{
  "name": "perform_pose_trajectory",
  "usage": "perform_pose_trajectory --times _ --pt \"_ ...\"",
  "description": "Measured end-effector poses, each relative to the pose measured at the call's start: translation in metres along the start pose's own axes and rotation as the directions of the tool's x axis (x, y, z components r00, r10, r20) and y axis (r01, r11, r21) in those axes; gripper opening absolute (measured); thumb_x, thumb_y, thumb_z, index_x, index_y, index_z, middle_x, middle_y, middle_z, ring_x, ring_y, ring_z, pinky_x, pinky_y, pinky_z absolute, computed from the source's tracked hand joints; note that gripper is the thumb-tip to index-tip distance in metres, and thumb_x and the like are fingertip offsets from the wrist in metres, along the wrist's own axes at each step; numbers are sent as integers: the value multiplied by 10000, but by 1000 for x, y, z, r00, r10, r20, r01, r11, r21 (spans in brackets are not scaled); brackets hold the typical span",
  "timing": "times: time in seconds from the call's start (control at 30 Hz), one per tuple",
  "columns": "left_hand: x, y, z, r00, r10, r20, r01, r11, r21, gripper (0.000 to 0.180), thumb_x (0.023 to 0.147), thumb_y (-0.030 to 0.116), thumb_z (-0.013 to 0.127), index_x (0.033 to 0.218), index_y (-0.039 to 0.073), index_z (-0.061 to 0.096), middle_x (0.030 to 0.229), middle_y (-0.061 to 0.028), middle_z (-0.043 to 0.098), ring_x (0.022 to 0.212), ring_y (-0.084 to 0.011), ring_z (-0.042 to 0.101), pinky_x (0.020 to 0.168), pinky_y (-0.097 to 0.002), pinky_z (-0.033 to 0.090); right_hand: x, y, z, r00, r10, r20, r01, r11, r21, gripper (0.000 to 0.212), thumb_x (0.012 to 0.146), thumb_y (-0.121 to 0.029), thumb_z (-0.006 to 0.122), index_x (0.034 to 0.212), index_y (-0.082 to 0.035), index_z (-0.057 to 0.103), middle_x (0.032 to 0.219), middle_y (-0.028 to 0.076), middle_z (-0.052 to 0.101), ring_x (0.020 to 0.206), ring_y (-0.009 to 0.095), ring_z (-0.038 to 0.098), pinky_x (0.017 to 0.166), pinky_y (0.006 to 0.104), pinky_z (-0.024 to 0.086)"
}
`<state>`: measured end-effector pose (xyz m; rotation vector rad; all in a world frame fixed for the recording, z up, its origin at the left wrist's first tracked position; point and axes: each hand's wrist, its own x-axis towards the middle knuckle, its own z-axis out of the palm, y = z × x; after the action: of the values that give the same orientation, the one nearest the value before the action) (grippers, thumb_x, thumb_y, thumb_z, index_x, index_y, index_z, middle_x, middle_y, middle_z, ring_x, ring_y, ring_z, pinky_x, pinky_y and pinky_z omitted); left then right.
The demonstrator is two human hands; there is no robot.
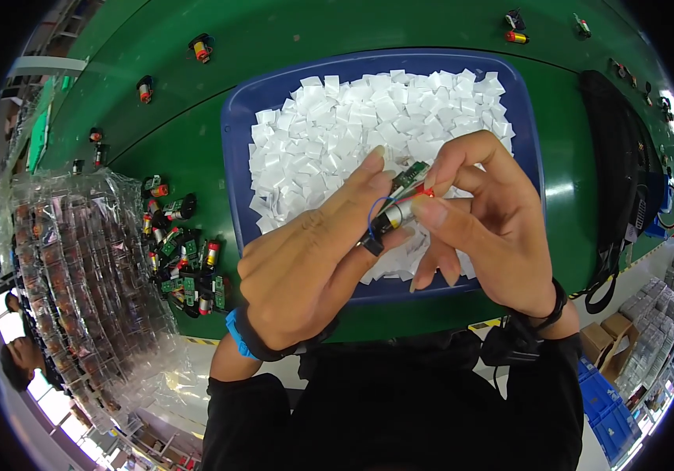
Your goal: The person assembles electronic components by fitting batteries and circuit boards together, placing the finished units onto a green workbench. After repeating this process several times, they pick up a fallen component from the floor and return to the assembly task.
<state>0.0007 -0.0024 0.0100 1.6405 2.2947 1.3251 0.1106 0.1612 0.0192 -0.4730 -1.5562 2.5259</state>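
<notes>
Over the blue tub, my left hand (317, 243) holds a small wired circuit board assembly (390, 218) between thumb and fingers. It has a green board, a cylindrical cell with a yellow band, thin blue and red wires and a small black part at its lower end. My right hand (494, 224) meets it from the other side. Its thumb and index finger close on a small red piece (425, 191) at the assembly's edge, while the other fingers curl below. The fingers partly hide the assembly. White square pieces (337, 118) fill the tub below both hands.
The blue tub (235, 141) stands on a green table (565, 157). Left of it lies a pile of similar assemblies (188, 267), beside a clear plastic tray stack (78, 267). More assemblies (200, 49) are scattered at the far side. A black bag (616, 157) lies right.
</notes>
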Motion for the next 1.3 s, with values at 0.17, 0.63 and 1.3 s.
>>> perform_pose_trajectory --times 0.17,0.63,1.3 --pt "4 2 0 999 32 -13 -31 999 38 454 743 18 824 1149 -43 632 1098 -246 691 1001 -340 706 810 -344 585 1 0 -3 995 97 12 -98 991 93 258 946 -9 581 1148 2 421 923 96 607 450 86 511 484 321 595" --pt "0 -1 -1 998 61 -21 -62 997 -43 554 715 -33 791 1235 -54 601 1174 -215 671 871 -281 736 679 -294 596 -2 2 2 1000 4 -22 -5 999 -45 324 919 19 611 1181 28 420 872 83 616 576 119 630 511 280 594" --pt "-1 -5 2 997 73 -41 -75 996 -49 506 723 -43 779 1203 -65 618 1167 -206 677 922 -305 728 707 -310 601 -3 4 2 993 -115 8 115 989 -88 260 929 40 586 1121 11 414 925 127 618 479 95 584 491 284 587"
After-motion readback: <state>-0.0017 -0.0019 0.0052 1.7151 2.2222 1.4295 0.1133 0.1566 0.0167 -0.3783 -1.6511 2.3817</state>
